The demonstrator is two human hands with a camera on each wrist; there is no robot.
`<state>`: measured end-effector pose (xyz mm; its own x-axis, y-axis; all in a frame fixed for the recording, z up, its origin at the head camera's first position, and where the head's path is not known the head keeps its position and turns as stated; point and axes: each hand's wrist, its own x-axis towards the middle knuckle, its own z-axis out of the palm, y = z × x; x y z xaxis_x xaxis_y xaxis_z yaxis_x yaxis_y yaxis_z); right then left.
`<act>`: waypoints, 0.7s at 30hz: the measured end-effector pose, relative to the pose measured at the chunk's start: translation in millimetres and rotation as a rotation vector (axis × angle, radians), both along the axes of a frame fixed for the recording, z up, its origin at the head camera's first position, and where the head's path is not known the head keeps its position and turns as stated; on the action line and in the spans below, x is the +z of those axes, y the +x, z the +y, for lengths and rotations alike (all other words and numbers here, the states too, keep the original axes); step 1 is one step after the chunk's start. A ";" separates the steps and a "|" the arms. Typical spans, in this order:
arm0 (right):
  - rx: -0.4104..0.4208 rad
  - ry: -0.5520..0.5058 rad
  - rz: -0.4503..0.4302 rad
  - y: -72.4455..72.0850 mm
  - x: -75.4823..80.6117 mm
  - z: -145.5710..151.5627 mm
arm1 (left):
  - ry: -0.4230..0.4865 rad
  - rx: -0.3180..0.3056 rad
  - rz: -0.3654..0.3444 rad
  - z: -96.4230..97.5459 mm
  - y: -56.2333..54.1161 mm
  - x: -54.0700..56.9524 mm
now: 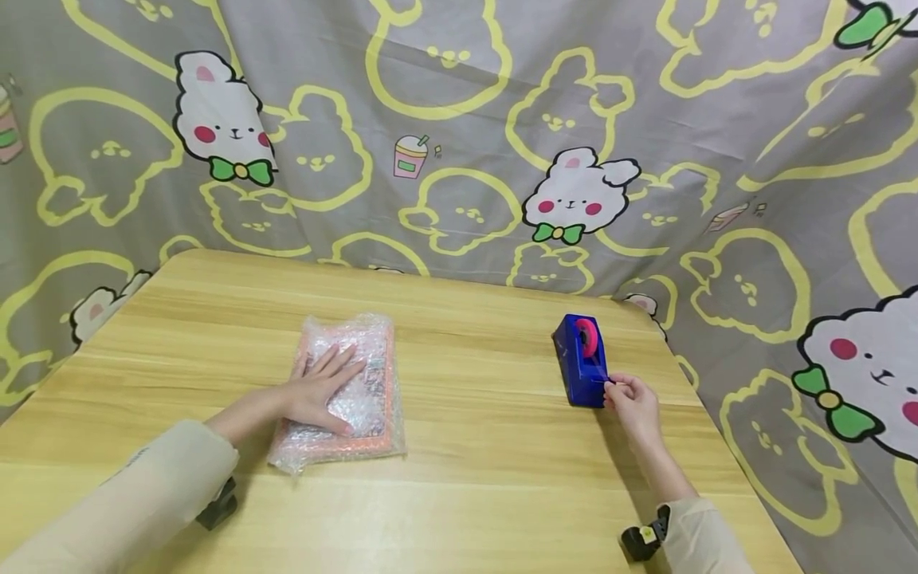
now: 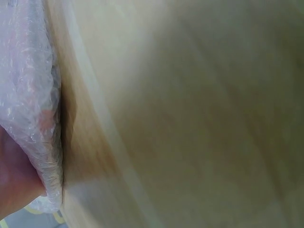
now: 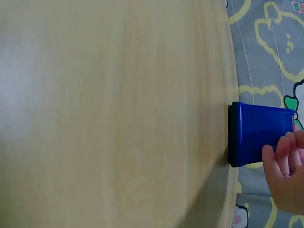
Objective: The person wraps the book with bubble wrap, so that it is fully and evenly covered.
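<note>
My left hand (image 1: 315,397) lies spread on a flat bubble-wrapped package (image 1: 374,414) with an orange border showing through. In the left wrist view the crinkled edge of the bubble wrap (image 2: 28,90) appears beside part of the hand (image 2: 15,178). Over on the right stands a blue tape dispenser (image 1: 574,371) holding a roll with a pink core (image 1: 588,338). At its front end my right hand (image 1: 634,406) pinches the end of the clear tape. The right wrist view shows the dispenser (image 3: 263,130) with bent fingers (image 3: 271,164) at its edge.
Both things rest on a light wooden table (image 1: 473,478), with bare wood between them. A grey curtain (image 1: 459,127) with yellow outlines and white bunnies hangs behind and along the sides. Small black wrist devices (image 1: 643,538) sit at both sleeves.
</note>
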<state>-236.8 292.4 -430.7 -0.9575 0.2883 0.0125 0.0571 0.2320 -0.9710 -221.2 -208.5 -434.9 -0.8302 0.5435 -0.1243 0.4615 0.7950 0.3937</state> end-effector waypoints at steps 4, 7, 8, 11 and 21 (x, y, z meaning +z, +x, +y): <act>0.021 0.086 -0.018 7.1 13.5 -5.5 | 0.000 -0.006 -0.001 1.3 -2.1 -1.0; 0.022 0.091 -0.044 7.5 16.3 -5.3 | -0.001 -0.007 -0.004 2.0 -3.4 -1.5; 0.020 0.100 -0.047 7.2 16.5 -5.1 | -0.001 -0.007 -0.004 2.3 -3.8 -1.6; -0.002 0.144 -0.044 5.0 16.5 -4.4 | -0.005 -0.010 -0.001 3.0 -4.9 -2.2; -0.013 0.332 -0.054 -2.4 17.6 -7.6 | -0.011 -0.011 -0.002 0.8 -4.1 -0.6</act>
